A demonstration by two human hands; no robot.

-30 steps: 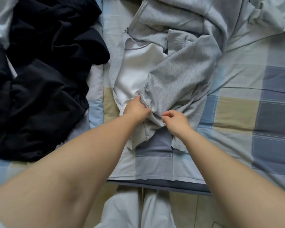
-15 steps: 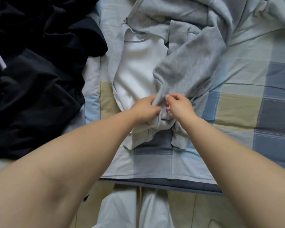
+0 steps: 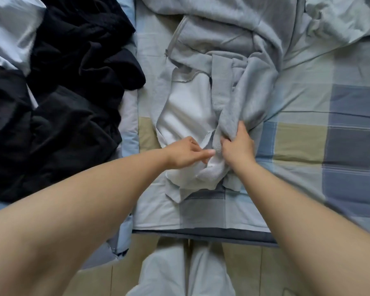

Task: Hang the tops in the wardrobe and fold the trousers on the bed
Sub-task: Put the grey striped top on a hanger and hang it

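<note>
Both hands work at the near edge of the checked bed (image 3: 308,146): right hand (image 3: 238,146) bunched on the grey zip hoodie (image 3: 244,99), left hand (image 3: 186,153) loose-fingered, touching its white lining. Beyond, black clothes (image 3: 73,103) lie heaped; nothing looks hung or folded.

Grey zip top (image 3: 239,67) crumpled, white lining exposed, on bed (image 3: 308,142).

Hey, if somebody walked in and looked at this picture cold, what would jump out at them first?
First, the two bare arms reaching in from the bottom, the right hand bunching the grey sweatshirt mid-bed, the left hand with fingers out at its white lining beside it. Next, the dark heap of black clothes filling the left side. Then the blue, grey and tan checked bedsheet spreading right.
</note>
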